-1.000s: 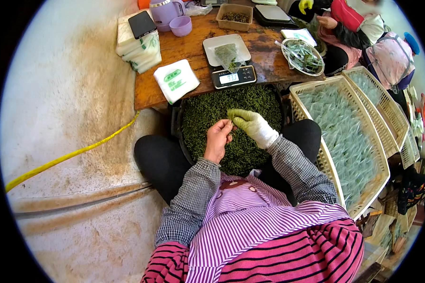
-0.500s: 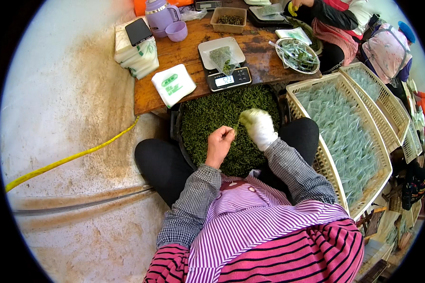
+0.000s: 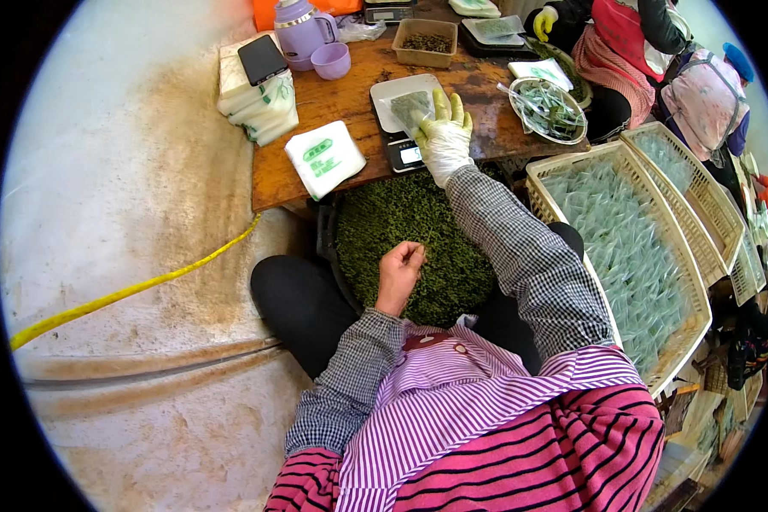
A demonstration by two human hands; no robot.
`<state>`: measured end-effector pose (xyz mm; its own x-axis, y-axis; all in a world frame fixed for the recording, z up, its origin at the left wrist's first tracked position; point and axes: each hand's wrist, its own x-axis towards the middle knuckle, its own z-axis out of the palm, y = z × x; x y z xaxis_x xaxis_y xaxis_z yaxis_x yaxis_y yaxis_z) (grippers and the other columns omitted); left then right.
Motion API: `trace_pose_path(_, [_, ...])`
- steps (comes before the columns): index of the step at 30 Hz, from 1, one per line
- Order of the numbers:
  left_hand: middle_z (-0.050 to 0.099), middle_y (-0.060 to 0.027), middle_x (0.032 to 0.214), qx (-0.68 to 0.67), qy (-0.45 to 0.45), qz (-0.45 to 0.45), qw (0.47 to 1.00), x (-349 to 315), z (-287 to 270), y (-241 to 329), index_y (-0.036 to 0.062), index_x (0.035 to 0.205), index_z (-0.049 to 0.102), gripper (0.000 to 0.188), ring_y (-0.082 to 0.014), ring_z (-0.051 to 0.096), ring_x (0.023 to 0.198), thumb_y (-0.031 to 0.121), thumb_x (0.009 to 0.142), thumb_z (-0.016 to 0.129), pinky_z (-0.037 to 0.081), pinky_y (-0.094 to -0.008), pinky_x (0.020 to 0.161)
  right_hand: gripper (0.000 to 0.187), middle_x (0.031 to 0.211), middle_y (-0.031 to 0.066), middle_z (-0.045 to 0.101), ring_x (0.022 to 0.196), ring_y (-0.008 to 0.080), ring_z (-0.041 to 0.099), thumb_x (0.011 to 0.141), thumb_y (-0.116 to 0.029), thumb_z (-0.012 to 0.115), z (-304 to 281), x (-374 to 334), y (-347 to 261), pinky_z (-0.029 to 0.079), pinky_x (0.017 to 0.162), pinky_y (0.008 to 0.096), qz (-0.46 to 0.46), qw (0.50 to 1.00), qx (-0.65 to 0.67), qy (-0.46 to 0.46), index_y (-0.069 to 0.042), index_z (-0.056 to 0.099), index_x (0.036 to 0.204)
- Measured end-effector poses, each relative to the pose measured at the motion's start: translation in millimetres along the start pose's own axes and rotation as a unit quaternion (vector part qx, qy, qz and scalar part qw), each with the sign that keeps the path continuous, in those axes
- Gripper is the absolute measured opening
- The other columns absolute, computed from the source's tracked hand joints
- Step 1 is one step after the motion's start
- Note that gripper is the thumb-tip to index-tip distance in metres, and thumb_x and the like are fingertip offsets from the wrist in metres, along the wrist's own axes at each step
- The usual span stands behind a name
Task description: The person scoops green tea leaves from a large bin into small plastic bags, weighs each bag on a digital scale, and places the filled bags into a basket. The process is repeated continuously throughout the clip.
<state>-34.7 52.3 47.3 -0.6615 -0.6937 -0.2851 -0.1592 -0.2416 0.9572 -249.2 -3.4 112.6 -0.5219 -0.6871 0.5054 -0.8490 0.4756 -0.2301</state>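
Wooden table; right hand spread by bag, left hand pinched above leaves.

I watch through one camera, the left of a pair which the person wears on the head. It faces steeply down and forward. The striped apron is nearest to the lens, in the lower part; the left hand lies near the middle, the right hand farther above, and the wooden table extends toward the top. The wide fisheye gives me a round view with bent edges.
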Motion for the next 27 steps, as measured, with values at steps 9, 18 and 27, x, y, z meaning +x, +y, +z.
trace_pose_path(9, [0.06,0.0002,0.077,-0.086,0.0,-0.014,0.996,5,2,4,0.001,0.095,0.063,0.016,-0.0039,0.046,0.057,0.014,0.097,0.053,0.04,-0.0202,0.051,0.031,0.126,0.0161,0.055,0.117,0.0302,0.052,0.081,-0.001,0.056,-58,-91,19,0.042,0.101,0.0348,0.048,0.942,0.331,0.001,-0.007,0.065,0.111])
trace_pose_path(18, [0.059,0.0017,0.077,-0.103,-0.033,-0.037,0.993,-1,10,-9,0.0027,0.094,0.063,0.015,-0.0034,0.047,0.061,0.015,0.096,0.055,0.04,-0.0187,0.053,0.023,0.094,0.0036,0.064,0.084,0.0099,0.057,0.092,-0.01,0.059,-49,-174,5,0.047,0.075,0.0236,0.268,0.698,0.597,-0.293,0.003,0.062,0.111])
trace_pose_path(27, [0.059,0.0024,0.075,-0.037,-0.015,-0.017,0.999,-3,5,-14,0.0011,0.094,0.064,0.016,-0.0032,0.049,0.062,0.015,0.094,0.057,0.041,-0.019,0.054,0.025,0.097,0.0106,0.065,0.088,0.0192,0.061,0.089,-0.016,0.063,-51,-166,12,0.049,0.078,0.03,0.155,0.869,0.398,-0.251,-0.003,0.063,0.109])
